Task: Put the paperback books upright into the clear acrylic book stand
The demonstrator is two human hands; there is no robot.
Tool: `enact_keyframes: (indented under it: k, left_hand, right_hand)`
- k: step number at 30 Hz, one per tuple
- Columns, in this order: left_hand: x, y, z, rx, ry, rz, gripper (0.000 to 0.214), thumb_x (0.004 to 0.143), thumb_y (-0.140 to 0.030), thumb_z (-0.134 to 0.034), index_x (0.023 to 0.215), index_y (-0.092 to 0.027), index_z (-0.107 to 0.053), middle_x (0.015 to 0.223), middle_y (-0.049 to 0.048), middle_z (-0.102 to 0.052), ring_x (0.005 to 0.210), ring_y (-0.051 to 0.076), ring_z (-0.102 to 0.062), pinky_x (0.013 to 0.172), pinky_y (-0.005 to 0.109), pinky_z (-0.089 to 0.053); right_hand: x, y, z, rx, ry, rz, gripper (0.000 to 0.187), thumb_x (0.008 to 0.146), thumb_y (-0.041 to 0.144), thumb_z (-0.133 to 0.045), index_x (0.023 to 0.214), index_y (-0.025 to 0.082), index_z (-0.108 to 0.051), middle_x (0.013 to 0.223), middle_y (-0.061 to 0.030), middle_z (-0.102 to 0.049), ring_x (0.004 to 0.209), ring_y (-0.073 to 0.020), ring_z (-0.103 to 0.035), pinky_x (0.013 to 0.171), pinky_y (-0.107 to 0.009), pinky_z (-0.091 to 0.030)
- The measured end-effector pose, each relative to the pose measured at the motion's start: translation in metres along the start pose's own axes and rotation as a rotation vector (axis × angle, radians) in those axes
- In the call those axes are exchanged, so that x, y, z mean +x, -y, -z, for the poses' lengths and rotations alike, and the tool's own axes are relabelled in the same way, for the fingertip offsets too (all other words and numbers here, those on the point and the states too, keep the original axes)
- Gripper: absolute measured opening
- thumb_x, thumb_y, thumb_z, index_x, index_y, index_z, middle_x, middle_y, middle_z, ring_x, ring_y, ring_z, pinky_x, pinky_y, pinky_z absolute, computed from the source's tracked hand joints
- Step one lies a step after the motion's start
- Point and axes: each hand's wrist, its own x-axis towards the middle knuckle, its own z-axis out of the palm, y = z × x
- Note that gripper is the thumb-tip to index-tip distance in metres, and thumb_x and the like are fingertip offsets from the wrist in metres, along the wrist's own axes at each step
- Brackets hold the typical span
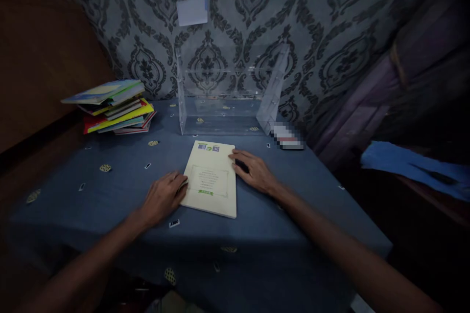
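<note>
A cream-coloured book (211, 183) with green print lies flat on the blue tablecloth (110, 190), in the middle of the table. My left hand (163, 199) rests at the book's left edge, its fingers curled against that edge. My right hand (253, 170) lies at the book's right edge with the fingers stretched along it, thumb toward the cover. Both hands touch the book, which stays flat on the cloth.
A clear acrylic holder (227, 93) stands behind the book against the patterned wall. A stack of several colourful books (113, 107) sits at the back left. A blurred small object (288, 137) lies beside the holder. Blue cloth (414, 166) lies at the right.
</note>
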Motion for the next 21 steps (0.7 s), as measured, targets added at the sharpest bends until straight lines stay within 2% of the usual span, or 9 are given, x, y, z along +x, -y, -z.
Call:
enact_keyframes:
  k: [3,7,11,16,18,21]
  left_hand:
    - [0.008,0.004,0.002,-0.036,0.030,-0.021,0.024,0.098,-0.028,-0.042,0.106,-0.019,-0.063,0.094,0.0077,-0.061,0.086,0.022,-0.059,0.073,0.034,-0.050]
    - [0.029,0.017,0.001,-0.132,0.051,-0.075,0.029,0.098,-0.030,-0.042,0.118,-0.018,-0.060,0.113,0.0108,-0.061,0.104,0.023,-0.058,0.088,0.038,-0.050]
    - [0.060,0.035,-0.011,-0.102,0.098,-0.093,0.033,0.097,-0.031,-0.044,0.123,-0.017,-0.060,0.123,0.0119,-0.060,0.112,0.025,-0.057,0.095,0.041,-0.048]
    - [0.095,0.048,-0.026,-0.078,0.101,-0.075,0.037,0.097,-0.029,-0.044,0.128,-0.016,-0.059,0.129,0.0120,-0.059,0.119,0.026,-0.055,0.101,0.044,-0.045]
    - [0.098,0.046,-0.028,-0.073,0.091,-0.083,0.036,0.097,-0.027,-0.043,0.127,-0.016,-0.060,0.128,0.0119,-0.060,0.117,0.026,-0.056,0.100,0.044,-0.045]
    - [0.088,0.038,-0.025,-0.045,0.084,-0.128,0.035,0.097,-0.027,-0.042,0.126,-0.017,-0.061,0.125,0.0118,-0.061,0.111,0.026,-0.058,0.096,0.044,-0.046]
  right_hand:
    - [-0.001,-0.004,-0.002,0.014,0.035,-0.008,0.036,0.092,0.033,-0.049,0.123,0.019,-0.064,0.133,-0.0150,-0.061,0.120,-0.0291,-0.060,0.101,-0.050,-0.049]
    - [-0.003,-0.006,-0.002,-0.018,0.049,0.013,0.039,0.094,0.034,-0.047,0.124,0.015,-0.063,0.134,-0.0178,-0.060,0.125,-0.0296,-0.056,0.106,-0.050,-0.045]
    - [-0.004,-0.006,-0.004,-0.033,0.042,0.022,0.042,0.094,0.034,-0.045,0.123,0.011,-0.063,0.134,-0.0203,-0.059,0.126,-0.0296,-0.056,0.106,-0.049,-0.045]
    - [-0.004,-0.006,-0.004,-0.034,0.034,0.018,0.039,0.094,0.035,-0.046,0.124,0.015,-0.063,0.134,-0.0183,-0.060,0.125,-0.0291,-0.057,0.106,-0.051,-0.045]
    - [-0.003,-0.005,-0.004,-0.031,0.037,0.014,0.039,0.094,0.034,-0.046,0.124,0.016,-0.063,0.134,-0.0169,-0.059,0.124,-0.0283,-0.057,0.105,-0.051,-0.046]
    - [-0.003,-0.005,-0.004,-0.037,0.041,0.010,0.038,0.094,0.033,-0.046,0.125,0.018,-0.063,0.134,-0.0155,-0.059,0.124,-0.0276,-0.057,0.105,-0.050,-0.046]
